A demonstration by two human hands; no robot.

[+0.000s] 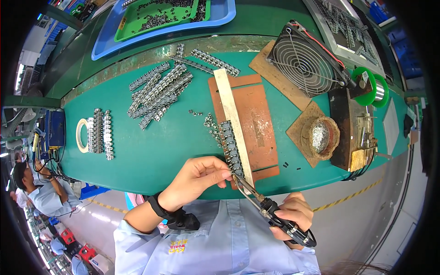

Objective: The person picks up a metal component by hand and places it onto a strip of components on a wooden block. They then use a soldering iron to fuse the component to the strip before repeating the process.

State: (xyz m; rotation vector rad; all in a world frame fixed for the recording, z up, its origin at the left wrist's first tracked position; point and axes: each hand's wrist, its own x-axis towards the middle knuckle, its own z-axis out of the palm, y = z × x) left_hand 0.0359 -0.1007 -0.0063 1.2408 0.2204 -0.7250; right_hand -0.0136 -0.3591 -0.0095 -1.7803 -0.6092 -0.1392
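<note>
My right hand (294, 214) grips the black handle of a soldering iron (270, 208), which has a thin metal tube beside its tip. The tip points at the near end of a strip of small dark metal-edged parts (230, 144). This strip lies along a pale straight bar (228, 103) on a reddish-brown board (256, 123). My left hand (195, 179), with a black band at the wrist, is closed in a pinch beside the strip's near end; what sits between thumb and finger is hidden. Loose small metal parts (211, 126) are heaped left of the strip.
More strips (160, 91) are piled at the back left, others (96, 130) beside a tape roll (82, 135). At right are a fan (302, 59), a round pot (321, 137), a dark metal box (341, 133) and a green solder spool (378, 89). A blue tray (220, 18) stands behind.
</note>
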